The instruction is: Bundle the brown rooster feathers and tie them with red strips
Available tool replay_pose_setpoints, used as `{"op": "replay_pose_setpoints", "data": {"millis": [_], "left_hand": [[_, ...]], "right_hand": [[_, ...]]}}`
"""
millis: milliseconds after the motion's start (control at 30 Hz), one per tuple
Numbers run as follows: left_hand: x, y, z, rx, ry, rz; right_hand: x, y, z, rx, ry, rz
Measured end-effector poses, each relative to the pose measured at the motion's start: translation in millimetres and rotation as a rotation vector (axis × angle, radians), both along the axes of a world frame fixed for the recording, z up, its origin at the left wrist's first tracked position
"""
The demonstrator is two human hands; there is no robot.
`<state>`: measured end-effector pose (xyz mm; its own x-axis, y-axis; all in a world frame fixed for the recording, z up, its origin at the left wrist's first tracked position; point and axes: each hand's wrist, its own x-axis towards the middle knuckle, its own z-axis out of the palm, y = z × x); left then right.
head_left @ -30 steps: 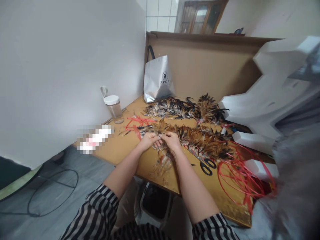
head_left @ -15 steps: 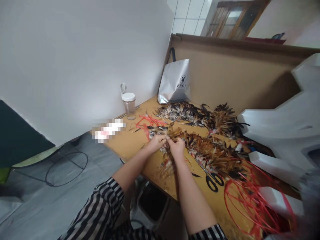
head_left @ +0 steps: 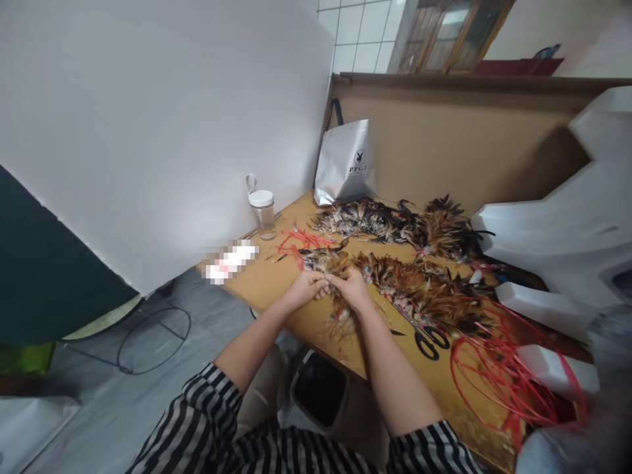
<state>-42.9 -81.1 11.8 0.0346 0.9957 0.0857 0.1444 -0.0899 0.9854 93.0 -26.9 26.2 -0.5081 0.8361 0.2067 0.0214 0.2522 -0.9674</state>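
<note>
My left hand (head_left: 307, 288) and my right hand (head_left: 349, 288) meet over the table, thumbs and fingertips pinched together. Between them is a small bunch of brown feathers (head_left: 337, 264), its tips showing just past my fingers; the exact grip is hidden. A long row of brown and black feathers (head_left: 419, 286) lies to the right of my right hand. Behind it stretches a darker feather row (head_left: 378, 220). Scissors (head_left: 430, 342) with black handles rest against the front of the nearer row, and loose feather fluff (head_left: 340, 322) lies below my hands.
Red plastic strips lie behind my hands (head_left: 306, 238), and a larger red tangle (head_left: 513, 375) covers the right side. A lidded jar (head_left: 264, 217) and a silver bag (head_left: 345, 164) stand at the back. White foam (head_left: 533, 230) borders the right; a dark bin (head_left: 320, 388) sits below the table edge.
The view has shifted slightly, so the table things appear a little farther right. My hands stay pinched together, with small finger movements and slightly lower in the picture.
</note>
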Motion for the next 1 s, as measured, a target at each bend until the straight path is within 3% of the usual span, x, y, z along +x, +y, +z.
{"op": "replay_pose_setpoints", "data": {"millis": [100, 233, 300, 467, 600, 833, 1000], "left_hand": [[-14.9, -13.4, -3.4, 0.034, -0.043, 0.105], [-53.9, -29.4, -11.8, 0.132, -0.226, 0.492], [-71.5, -34.6, -18.7, 0.150, -0.347, 0.610], [-87.3, -38.8, -35.8, 0.169, -0.506, 0.565], [-87.4, -37.5, -39.5, 0.156, -0.508, 0.505], [-86.2, -41.1, -34.3, 0.167, -0.421, 0.450], [-83.3, -44.5, -29.8, 0.159, -0.381, 0.431]], "right_hand": [[-2.4, -7.4, 5.8, -0.032, -0.028, 0.022], [-7.2, -9.2, 12.6, -0.016, -0.002, -0.074], [-12.2, -8.0, 16.0, 0.009, -0.049, -0.143], [-20.3, -11.1, 26.4, 0.136, -0.193, -0.212], [3.2, -26.6, 25.4, 0.193, -0.230, -0.349], [79.8, -84.4, -13.9, 0.202, -0.231, -0.770], [104.4, -110.9, -40.4, 0.113, -0.199, -0.987]]}}
